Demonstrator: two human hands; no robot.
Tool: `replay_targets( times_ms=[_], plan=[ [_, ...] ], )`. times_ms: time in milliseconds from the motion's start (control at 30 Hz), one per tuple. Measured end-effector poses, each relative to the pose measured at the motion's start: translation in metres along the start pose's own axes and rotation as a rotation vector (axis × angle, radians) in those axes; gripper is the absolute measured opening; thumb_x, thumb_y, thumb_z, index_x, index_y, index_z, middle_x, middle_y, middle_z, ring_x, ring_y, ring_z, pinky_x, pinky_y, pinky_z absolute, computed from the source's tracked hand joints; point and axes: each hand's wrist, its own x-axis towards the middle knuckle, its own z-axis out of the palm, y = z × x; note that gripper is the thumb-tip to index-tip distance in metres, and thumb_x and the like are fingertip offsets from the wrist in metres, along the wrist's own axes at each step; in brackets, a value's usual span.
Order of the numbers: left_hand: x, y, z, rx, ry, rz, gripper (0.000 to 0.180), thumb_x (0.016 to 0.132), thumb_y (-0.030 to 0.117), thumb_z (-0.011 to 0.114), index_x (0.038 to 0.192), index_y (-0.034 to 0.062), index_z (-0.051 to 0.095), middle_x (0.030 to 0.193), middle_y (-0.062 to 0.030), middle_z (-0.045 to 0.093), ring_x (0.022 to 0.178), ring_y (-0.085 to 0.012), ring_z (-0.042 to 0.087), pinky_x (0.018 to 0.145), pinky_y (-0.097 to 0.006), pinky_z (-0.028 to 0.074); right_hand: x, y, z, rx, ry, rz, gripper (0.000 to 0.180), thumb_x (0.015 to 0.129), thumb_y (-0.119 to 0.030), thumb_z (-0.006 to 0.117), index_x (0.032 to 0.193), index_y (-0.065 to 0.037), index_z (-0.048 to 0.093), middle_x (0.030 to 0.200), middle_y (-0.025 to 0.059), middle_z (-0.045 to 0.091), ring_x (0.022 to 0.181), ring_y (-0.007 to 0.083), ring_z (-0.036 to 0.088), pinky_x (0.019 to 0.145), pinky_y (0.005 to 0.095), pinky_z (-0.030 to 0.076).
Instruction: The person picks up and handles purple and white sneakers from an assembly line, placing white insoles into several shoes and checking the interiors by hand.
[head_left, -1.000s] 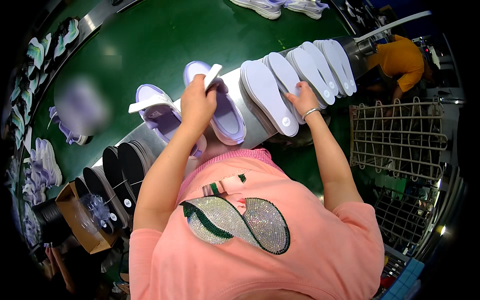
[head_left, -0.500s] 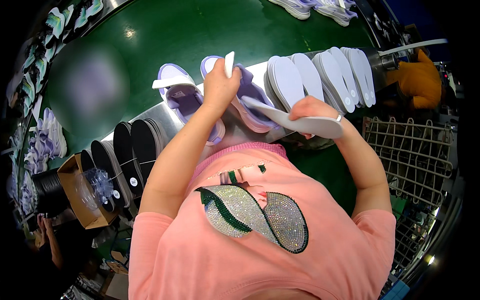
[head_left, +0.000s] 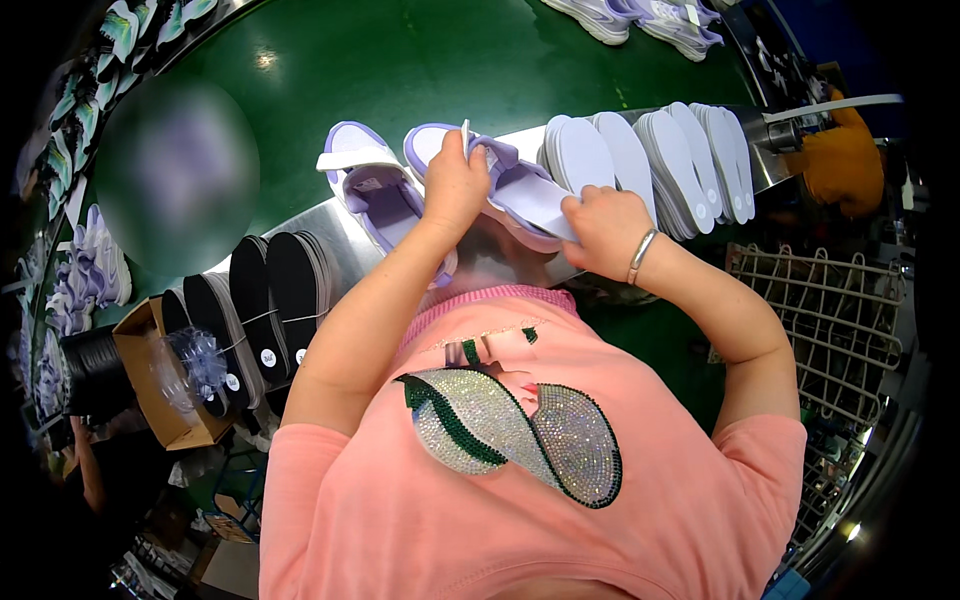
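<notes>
Green tabletop point(head_left: 420, 65), metal ledge point(head_left: 322, 232) along near side. Pale insole point(head_left: 535, 196), earlier slanting above lavender-white sneaker point(head_left: 503, 155), now lies mostly inside it. Right grip point(head_left: 608, 232) pinches insole's near end; left grip point(head_left: 457, 190) stays curled around white strap point(head_left: 465, 136). Second sneaker point(head_left: 392, 212) remains just beside.

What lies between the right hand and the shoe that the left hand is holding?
A pale insole, seen in the head view: the right hand grips one end, and the rest extends into the white-and-lilac shoe.
</notes>
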Motion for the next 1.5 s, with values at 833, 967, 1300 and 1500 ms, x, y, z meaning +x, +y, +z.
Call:
replay_targets(
  times_ms=[833,967,1300,1500],
  plan=[
    [-0.005,-0.008,0.005,-0.129,0.079,0.143,0.022,0.077,0.015,0.051,0.091,-0.0024,0.047,0.075,-0.023,0.056,0.072,-0.0397,0.054,0.062,-0.043,0.041,0.097,-0.022,0.046,-0.071,-0.375,-0.072,0.023,0.069,-0.013,0.051,0.088,-0.008,0.064,0.093,0.0122,0.06,0.09,0.024,0.057,0.076,0.031,0.044],
    [-0.004,-0.009,0.003,-0.085,0.063,0.175,0.025,0.077,0.015,0.051,0.093,-0.003,0.047,0.076,-0.0238,0.055,0.072,-0.0405,0.053,0.062,-0.043,0.041,0.103,-0.018,0.058,-0.164,-0.354,-0.1,0.026,0.071,-0.022,0.053,0.09,-0.008,0.064,0.095,0.0107,0.06,0.089,0.0223,0.058,0.076,0.03,0.044],
    [-0.004,-0.009,0.002,-0.087,0.064,0.133,0.021,0.078,0.016,0.05,0.084,-0.0032,0.045,0.073,-0.025,0.055,0.07,-0.0417,0.052,0.061,-0.044,0.041,0.054,-0.009,0.015,-0.101,-0.478,-0.235,0.021,0.067,-0.017,0.05,0.081,-0.004,0.06,0.077,0.0133,0.061,0.079,0.0252,0.059,0.081,0.0362,0.036],
    [-0.003,-0.006,0.003,-0.067,0.048,0.125,0.02,0.078,0.016,0.05,0.085,-0.0031,0.046,0.074,-0.0247,0.055,0.07,-0.0414,0.053,0.061,-0.044,0.041,0.052,-0.001,0.038,-0.125,-0.539,-0.269,0.022,0.068,-0.019,0.05,0.082,-0.003,0.057,0.075,0.0128,0.061,0.077,0.0259,0.059,0.087,0.0414,0.027]
  ],
)
